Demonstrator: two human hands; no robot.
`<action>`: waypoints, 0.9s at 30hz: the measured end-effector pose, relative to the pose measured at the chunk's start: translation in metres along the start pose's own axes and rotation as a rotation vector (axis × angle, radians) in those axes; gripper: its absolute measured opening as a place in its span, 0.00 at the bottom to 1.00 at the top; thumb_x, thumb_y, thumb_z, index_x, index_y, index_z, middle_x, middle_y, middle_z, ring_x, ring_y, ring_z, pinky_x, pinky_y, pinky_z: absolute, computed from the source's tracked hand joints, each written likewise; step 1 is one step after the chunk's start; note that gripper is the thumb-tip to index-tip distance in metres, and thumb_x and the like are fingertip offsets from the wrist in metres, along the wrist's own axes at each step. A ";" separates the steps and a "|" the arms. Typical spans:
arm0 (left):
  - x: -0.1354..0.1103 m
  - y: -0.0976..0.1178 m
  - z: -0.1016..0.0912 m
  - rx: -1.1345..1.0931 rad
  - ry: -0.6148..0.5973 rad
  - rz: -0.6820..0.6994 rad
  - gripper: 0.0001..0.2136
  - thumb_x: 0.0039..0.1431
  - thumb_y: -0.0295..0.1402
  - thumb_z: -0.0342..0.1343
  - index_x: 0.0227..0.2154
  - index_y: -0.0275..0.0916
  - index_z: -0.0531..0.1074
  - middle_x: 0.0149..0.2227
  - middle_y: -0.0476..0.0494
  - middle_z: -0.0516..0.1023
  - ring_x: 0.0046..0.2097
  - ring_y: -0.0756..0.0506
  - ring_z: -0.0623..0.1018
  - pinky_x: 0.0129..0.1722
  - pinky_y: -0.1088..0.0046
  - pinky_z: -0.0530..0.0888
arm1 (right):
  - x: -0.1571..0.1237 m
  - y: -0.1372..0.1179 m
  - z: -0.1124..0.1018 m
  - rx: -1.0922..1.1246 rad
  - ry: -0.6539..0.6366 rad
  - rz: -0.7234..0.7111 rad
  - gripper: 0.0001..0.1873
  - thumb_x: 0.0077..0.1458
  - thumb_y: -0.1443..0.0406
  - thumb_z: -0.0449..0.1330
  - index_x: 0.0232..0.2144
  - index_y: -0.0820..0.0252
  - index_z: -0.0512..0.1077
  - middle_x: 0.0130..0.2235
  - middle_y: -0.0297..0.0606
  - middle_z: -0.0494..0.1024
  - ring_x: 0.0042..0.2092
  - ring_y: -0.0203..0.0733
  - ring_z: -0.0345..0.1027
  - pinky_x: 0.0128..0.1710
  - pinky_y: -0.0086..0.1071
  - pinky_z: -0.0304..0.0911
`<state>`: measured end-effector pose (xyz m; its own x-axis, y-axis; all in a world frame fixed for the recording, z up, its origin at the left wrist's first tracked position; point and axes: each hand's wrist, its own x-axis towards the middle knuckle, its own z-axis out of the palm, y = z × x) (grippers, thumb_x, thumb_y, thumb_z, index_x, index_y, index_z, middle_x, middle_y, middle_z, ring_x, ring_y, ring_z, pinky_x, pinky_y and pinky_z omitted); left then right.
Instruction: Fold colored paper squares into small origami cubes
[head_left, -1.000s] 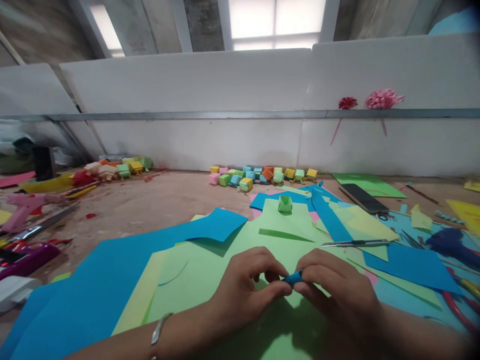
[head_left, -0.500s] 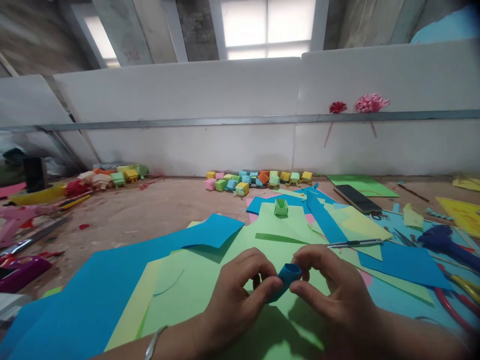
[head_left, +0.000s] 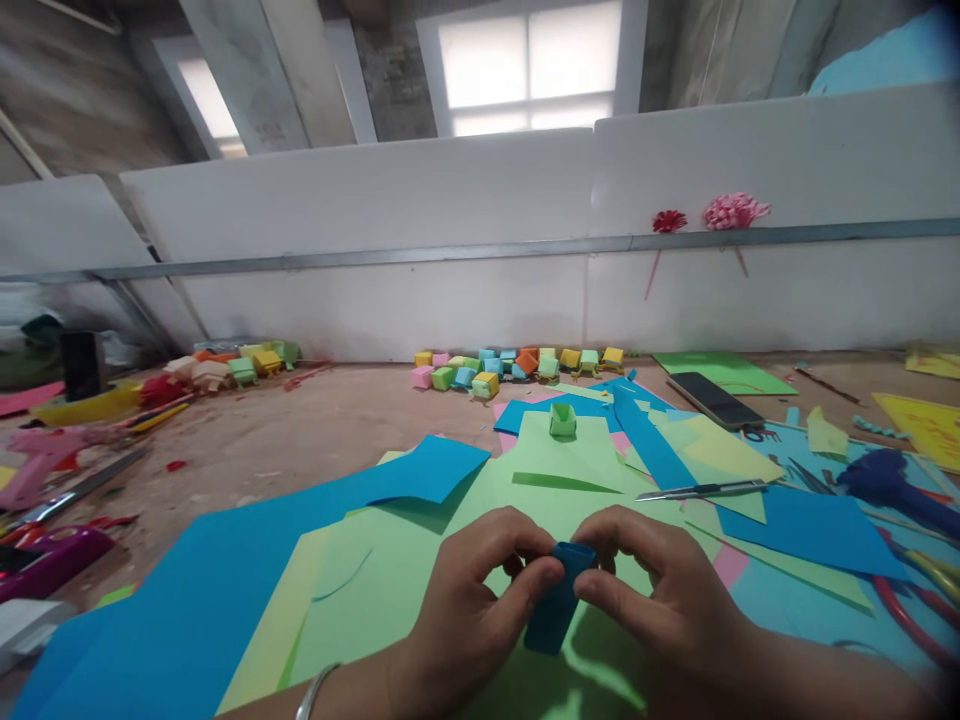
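Observation:
Between my two hands is a small blue paper tube, flattened along its length, with its narrow mouth facing up. My left hand pinches its upper left edge between thumb and fingers. The thumb and forefinger of my right hand close on its upper right edge. Below lie light green paper sheets, with the hands' shadows falling on them. A small open green paper box stands farther back on the green paper. A craft knife lies beyond my right hand.
Large blue paper spreads at left. Little coloured paper cubes line the back wall. At right are a phone, a dark blue-handled tool and red-handled scissors. A pink glue gun and a purple tool lie left.
The blue paper tube has turned more upright, showing its flat side, and its mouth has narrowed as both hands pinch its edges. The camera view has shifted slightly.

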<state>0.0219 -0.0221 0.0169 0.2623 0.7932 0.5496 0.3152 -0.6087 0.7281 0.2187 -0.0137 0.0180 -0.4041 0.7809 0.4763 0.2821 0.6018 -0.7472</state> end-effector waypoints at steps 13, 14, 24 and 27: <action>0.004 0.007 0.001 -0.177 -0.066 -0.280 0.05 0.53 0.32 0.60 0.25 0.36 0.76 0.25 0.47 0.75 0.26 0.51 0.72 0.25 0.78 0.70 | -0.001 0.004 0.001 -0.060 -0.015 0.005 0.11 0.59 0.60 0.59 0.26 0.58 0.73 0.24 0.33 0.76 0.26 0.35 0.68 0.27 0.25 0.63; 0.004 0.007 0.001 -0.208 -0.079 -0.323 0.05 0.53 0.33 0.61 0.26 0.36 0.76 0.25 0.47 0.75 0.25 0.51 0.71 0.25 0.78 0.70 | 0.000 0.003 0.001 -0.051 -0.023 0.024 0.11 0.58 0.60 0.59 0.26 0.58 0.73 0.24 0.33 0.76 0.26 0.35 0.68 0.26 0.25 0.63; 0.005 0.005 0.003 -0.386 -0.118 -0.539 0.11 0.47 0.37 0.64 0.21 0.36 0.72 0.20 0.50 0.70 0.23 0.51 0.70 0.24 0.77 0.70 | 0.002 0.001 0.000 0.039 -0.074 0.201 0.14 0.55 0.59 0.58 0.20 0.58 0.70 0.22 0.32 0.73 0.26 0.36 0.66 0.27 0.27 0.61; 0.005 0.004 0.004 -0.384 -0.126 -0.567 0.09 0.47 0.36 0.63 0.22 0.36 0.72 0.20 0.50 0.71 0.24 0.51 0.71 0.25 0.77 0.69 | 0.003 0.001 0.000 0.085 -0.085 0.257 0.12 0.52 0.61 0.59 0.20 0.59 0.71 0.21 0.32 0.73 0.26 0.35 0.65 0.27 0.27 0.60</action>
<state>0.0283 -0.0206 0.0206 0.2637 0.9646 0.0064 0.0957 -0.0328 0.9949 0.2177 -0.0109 0.0187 -0.4017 0.8869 0.2283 0.3120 0.3669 -0.8764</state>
